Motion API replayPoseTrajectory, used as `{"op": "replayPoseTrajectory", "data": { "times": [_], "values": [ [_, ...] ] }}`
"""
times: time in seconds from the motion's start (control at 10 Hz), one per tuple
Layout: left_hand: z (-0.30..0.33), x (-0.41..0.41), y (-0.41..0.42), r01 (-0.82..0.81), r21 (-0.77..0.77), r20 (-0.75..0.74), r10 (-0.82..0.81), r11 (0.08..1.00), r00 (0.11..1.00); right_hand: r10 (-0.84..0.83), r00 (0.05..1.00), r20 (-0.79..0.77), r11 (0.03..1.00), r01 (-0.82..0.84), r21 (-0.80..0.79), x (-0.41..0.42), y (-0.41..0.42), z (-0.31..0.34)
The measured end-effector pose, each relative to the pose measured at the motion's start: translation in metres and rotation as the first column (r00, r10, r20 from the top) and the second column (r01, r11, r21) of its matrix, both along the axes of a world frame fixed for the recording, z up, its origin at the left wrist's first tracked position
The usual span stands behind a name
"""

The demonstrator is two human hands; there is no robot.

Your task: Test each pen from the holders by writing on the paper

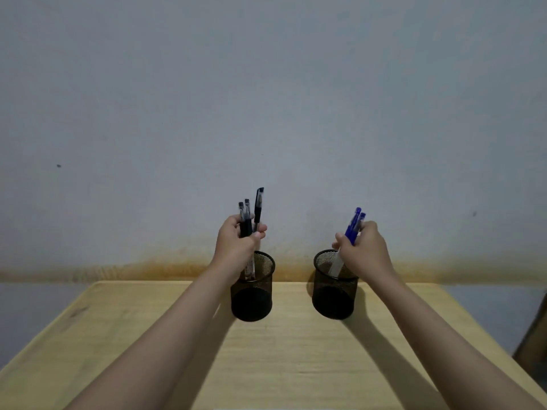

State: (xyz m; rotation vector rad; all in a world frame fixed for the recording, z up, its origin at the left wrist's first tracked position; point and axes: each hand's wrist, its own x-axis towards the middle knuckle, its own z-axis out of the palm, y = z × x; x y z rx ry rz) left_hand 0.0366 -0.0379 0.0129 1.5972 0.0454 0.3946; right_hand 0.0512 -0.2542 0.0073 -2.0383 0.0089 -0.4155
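Observation:
Two black mesh pen holders stand near the far edge of the wooden table. Over the left holder, my left hand grips a bunch of black pens, whose lower ends still reach into the cup. Above the right holder, my right hand is closed around a few blue pens; their pale barrels dip into that cup. No paper is visible in the view.
A pale wall with a rusty stain along its base rises directly behind the table. A dark object stands off the table's right edge.

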Motion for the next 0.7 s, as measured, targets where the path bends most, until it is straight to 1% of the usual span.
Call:
{"op": "replayPoseTrajectory", "data": {
  "times": [0.1,0.2,0.3,0.4,0.5,0.7],
  "values": [
    [-0.009,0.001,-0.002,0.01,0.094,-0.092,-0.002,0.996,0.996,-0.053,0.997,-0.057,0.981,0.041,-0.189,0.004,0.004,-0.01],
    [-0.016,0.004,-0.001,-0.01,0.202,-0.153,0.042,0.979,0.987,-0.073,0.993,-0.091,0.954,0.042,-0.296,0.002,0.009,-0.015],
    [-0.015,0.007,-0.001,-0.043,0.318,-0.18,0.105,0.947,0.978,-0.092,0.986,-0.137,0.918,0.031,-0.396,-0.003,0.014,-0.014],
    [-0.011,0.008,-0.004,-0.057,0.343,-0.194,0.13,0.937,0.972,-0.122,0.982,-0.147,0.892,0.043,-0.451,-0.005,0.017,-0.015],
    [-0.009,0.009,-0.003,-0.104,0.371,-0.196,0.187,0.923,0.963,-0.156,0.983,-0.1,0.863,0.087,-0.498,-0.006,0.017,-0.016],
    [-0.003,0.004,0.003,-0.202,0.386,-0.101,0.259,0.9,0.961,-0.265,0.964,0.006,0.847,0.236,-0.476,-0.009,0.008,-0.013]
  ]
}}
